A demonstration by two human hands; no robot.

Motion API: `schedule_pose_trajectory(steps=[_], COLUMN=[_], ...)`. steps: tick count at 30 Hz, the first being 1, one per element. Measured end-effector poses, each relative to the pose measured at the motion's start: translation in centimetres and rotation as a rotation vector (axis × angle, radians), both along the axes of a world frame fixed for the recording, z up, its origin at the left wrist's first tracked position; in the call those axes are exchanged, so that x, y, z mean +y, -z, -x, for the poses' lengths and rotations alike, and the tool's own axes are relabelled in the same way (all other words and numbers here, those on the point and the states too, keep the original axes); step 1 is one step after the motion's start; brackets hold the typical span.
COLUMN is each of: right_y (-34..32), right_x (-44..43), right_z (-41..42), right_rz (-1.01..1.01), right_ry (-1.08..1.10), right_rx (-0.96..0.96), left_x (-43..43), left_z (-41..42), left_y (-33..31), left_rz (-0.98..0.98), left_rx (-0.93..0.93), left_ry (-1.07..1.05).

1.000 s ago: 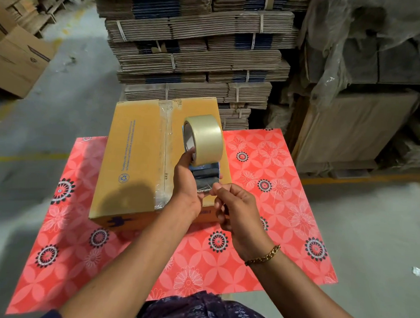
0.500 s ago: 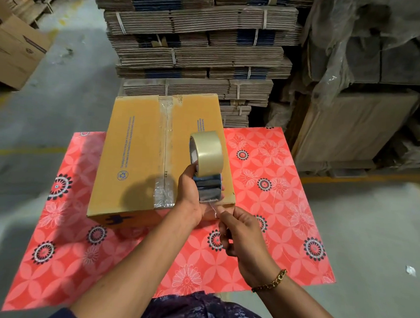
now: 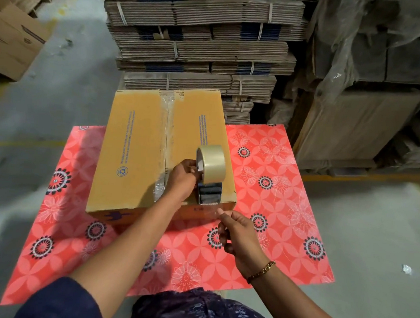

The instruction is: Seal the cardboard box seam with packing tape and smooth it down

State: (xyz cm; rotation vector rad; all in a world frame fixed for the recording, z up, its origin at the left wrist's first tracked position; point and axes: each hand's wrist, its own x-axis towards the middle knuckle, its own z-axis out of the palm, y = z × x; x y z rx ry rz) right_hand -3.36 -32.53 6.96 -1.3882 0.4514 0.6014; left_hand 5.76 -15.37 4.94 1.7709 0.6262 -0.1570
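A closed yellow-brown cardboard box (image 3: 135, 154) lies on a table with a red flowered cover (image 3: 271, 187). Clear tape runs along its centre seam (image 3: 166, 131), crinkled at the near end. My left hand (image 3: 182, 179) grips a tape dispenser (image 3: 210, 181) carrying a roll of clear tape, held over the box's near right corner. My right hand (image 3: 236, 231) is just in front of the box and pinches the loose end of the tape pulled from the dispenser's blade.
Bundled stacks of flattened cartons (image 3: 201, 40) stand right behind the table. Plastic-wrapped pallets (image 3: 370, 95) are at the right, an open carton (image 3: 12, 41) at the far left on the concrete floor.
The dispenser and my left hand came down and nearer, to the box's near right corner. My right hand drew back towards me, pulling the tape end out a short way.
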Motion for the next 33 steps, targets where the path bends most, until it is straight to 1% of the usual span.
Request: schedule_pose_trajectory(steps=[1,3,4,5,7,9,10,12,13,15,17,20,24,28,30,31,33], right_y=[0.2,0.6,0.8,1.0,1.3,1.5,1.6,1.8,1.9,2.0,2.2,2.3,2.1,1.8,2.0,2.3,3.1], right_x=[0.0,0.0,0.0,0.0,0.1,0.0,-0.1,-0.2,-0.2,-0.2,-0.2,-0.3,-0.4,-0.4,-0.8,-1.2,-2.4], right_z=[0.0,0.0,0.1,0.2,0.4,0.3,0.2,0.1,0.1,0.1,0.1,0.1,0.1,0.5,0.8,1.0,1.1], right_rz=[-0.011,-0.027,-0.032,-0.039,-0.053,-0.065,-0.072,-0.079,-0.079,-0.07,-0.066,-0.072,-0.099,-0.111,-0.133,-0.08,0.18], right_ry=[0.006,0.005,-0.001,-0.008,-0.013,-0.006,-0.002,0.004,0.003,-0.004,-0.009,-0.01,-0.013,-0.094,-0.073,-0.066,-0.106], right_rx=[0.011,0.031,0.038,0.043,0.048,0.052,0.053,0.052,0.052,0.053,0.059,0.068,0.063,0.066,0.058,-0.022,-0.321], left_x=[-0.1,0.0,0.4,0.8,1.6,1.4,1.0,0.2,-0.1,-0.9,-1.3,-1.7,-1.7,-1.6,-1.6,-1.5,-1.3], left_z=[0.0,0.0,-0.1,-0.2,0.4,2.2,3.7,7.1,8.7,11.0,11.8,11.6,11.3,11.2,11.0,11.0,11.0], left_y=[0.2,0.4,0.7,1.1,1.3,0.8,0.6,0.4,0.6,1.2,2.2,2.7,2.5,1.9,1.9,1.9,2.0], left_rz=[-0.106,-0.453,-0.597,-0.648,-0.593,-0.552,-0.57,-0.62,-0.639,-0.689,-0.736,-0.78,-0.813,-0.737,-0.683,-0.652,-0.593], left_rx=[-0.015,-0.005,0.013,0.017,-0.053,-0.228,-0.332,-0.491,-0.517,-0.496,-0.496,-0.52,-0.595,-0.619,-0.6,-0.58,-0.549], left_ry=[0.035,0.164,0.201,0.205,0.145,0.081,0.081,0.165,0.236,0.371,0.433,0.429,0.43,0.396,0.376,0.368,0.361])
